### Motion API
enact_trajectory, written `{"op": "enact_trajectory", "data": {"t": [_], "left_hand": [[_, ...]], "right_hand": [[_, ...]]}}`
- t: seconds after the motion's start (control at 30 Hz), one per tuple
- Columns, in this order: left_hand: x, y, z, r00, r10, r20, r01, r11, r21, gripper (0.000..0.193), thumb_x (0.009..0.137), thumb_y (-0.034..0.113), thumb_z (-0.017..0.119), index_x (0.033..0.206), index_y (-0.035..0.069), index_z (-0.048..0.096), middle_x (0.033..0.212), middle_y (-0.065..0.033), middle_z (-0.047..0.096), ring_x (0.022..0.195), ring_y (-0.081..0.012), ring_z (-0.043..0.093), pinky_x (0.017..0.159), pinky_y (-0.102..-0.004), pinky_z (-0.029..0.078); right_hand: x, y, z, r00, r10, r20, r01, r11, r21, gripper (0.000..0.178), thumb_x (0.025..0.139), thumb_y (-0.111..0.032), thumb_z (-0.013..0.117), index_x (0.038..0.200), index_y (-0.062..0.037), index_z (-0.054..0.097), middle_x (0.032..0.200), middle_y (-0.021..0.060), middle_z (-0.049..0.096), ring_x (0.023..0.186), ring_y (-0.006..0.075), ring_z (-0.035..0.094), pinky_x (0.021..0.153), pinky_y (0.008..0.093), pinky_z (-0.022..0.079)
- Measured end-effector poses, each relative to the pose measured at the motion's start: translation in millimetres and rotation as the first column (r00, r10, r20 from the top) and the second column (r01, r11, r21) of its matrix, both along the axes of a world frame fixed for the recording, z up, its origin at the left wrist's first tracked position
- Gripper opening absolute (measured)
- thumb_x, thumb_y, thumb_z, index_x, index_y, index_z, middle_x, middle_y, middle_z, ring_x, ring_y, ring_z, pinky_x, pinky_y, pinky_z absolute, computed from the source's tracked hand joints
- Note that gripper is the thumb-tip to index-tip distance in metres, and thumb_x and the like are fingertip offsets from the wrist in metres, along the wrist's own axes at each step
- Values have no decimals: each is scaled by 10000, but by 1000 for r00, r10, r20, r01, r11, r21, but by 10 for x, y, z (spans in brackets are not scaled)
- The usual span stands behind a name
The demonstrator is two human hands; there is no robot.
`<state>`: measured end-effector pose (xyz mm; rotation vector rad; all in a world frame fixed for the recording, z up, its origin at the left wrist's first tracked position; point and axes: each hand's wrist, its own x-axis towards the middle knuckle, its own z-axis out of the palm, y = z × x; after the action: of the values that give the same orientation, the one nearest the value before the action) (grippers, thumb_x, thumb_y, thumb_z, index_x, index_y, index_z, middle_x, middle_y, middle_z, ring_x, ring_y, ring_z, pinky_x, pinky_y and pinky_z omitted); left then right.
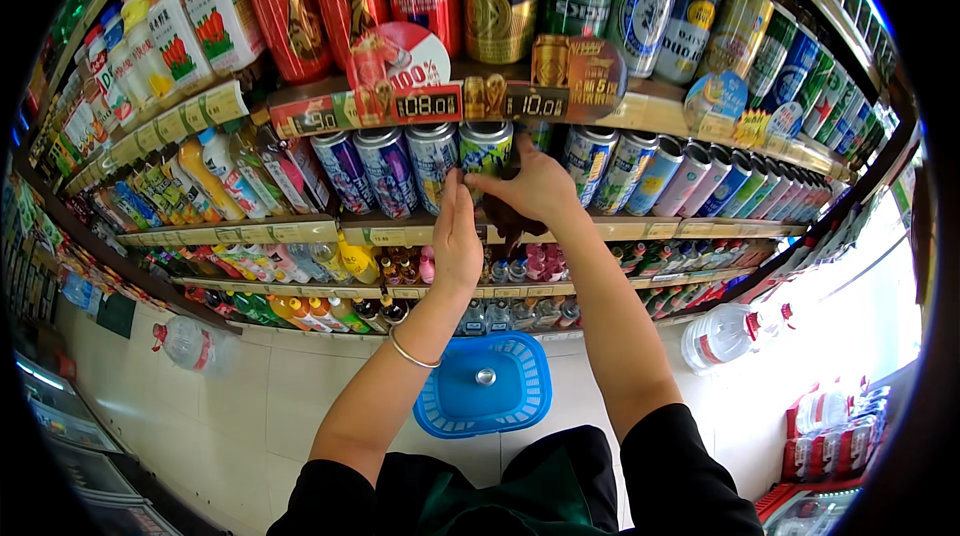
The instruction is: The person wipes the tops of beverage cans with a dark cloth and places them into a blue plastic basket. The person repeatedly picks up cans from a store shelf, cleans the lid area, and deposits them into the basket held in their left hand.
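Left hand [457,236] is raised edge-on, fingers straight and close together, touching the can [486,151] — a tall can in green and white with a silver top, upright on the middle shelf [300,232]. Right hand [535,186] curls over it from the right — actual grasp cannot be told.

Store shelves [300,232] packed with bottles and cans rise all around the hands. Below them lies a pale tiled floor [250,406]; bright daylight floods in at the right.
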<state>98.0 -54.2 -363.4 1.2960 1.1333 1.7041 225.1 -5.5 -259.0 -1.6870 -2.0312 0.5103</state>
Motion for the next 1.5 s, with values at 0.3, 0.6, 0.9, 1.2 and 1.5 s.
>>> {"op": "enact_trajectory", "data": {"t": [0.3, 0.6, 0.9, 1.2, 1.5], "left_hand": [[-23, -55, 304, 946, 91, -312, -90, 996, 16, 550, 919, 18, 572, 1426, -11, 363, 1414, -227, 408, 1251, -344, 491, 988, -366, 452], [-302, -190, 670, 866, -410, -287, 379, 911, -161, 877, 668, 93, 841, 1418, 18, 392, 1391, -167, 501, 1300, -314, 480, 1092, -406, 386], [-235, -917, 931, 905, -388, 173, 425, 828, -366, 799, 714, 162, 837, 1381, 19, 421, 1254, -134, 570, 1169, -222, 549, 992, -375, 456], [-53, -1272, 1323, 929, -335, -157, 295, 927, -232, 647, 735, 160, 773, 1274, -22, 466, 1250, -214, 554, 1074, -321, 588, 878, -389, 491], [-123, -1477, 1527, 940, -318, -126, 246, 885, -395, 777, 685, 126, 776, 1361, 14, 410, 1173, -155, 591, 1061, -275, 598, 908, -356, 488]], "right_hand": [[31, -54, 24, 997, 7, -77, -6, 1000, 17, 909, 683, -592, 772, 1284, 45, 529, 975, 231, 702, 916, 374, 683, 791, 429, 541], [291, -725, 214, 955, 259, -145, -227, 952, 206, 844, 686, -427, 835, 1375, -80, 492, 1153, 158, 668, 992, 356, 664, 829, 430, 539], [420, -1374, 952, 902, 306, -306, -127, 863, 489, 569, 745, -60, 773, 1272, -28, 560, 1311, 174, 578, 1171, 339, 587, 1020, 433, 456], [-274, -1404, 1360, 821, 264, 506, -374, 919, 127, 375, 797, -191, 684, 1159, -104, 643, 1208, 114, 599, 1162, 327, 539, 986, 458, 453], [206, -1396, 1354, 829, 545, -129, -511, 830, 223, 498, 902, -108, 608, 1380, -61, 476, 1355, 182, 535, 1231, 388, 507, 1094, 477, 371]]}}
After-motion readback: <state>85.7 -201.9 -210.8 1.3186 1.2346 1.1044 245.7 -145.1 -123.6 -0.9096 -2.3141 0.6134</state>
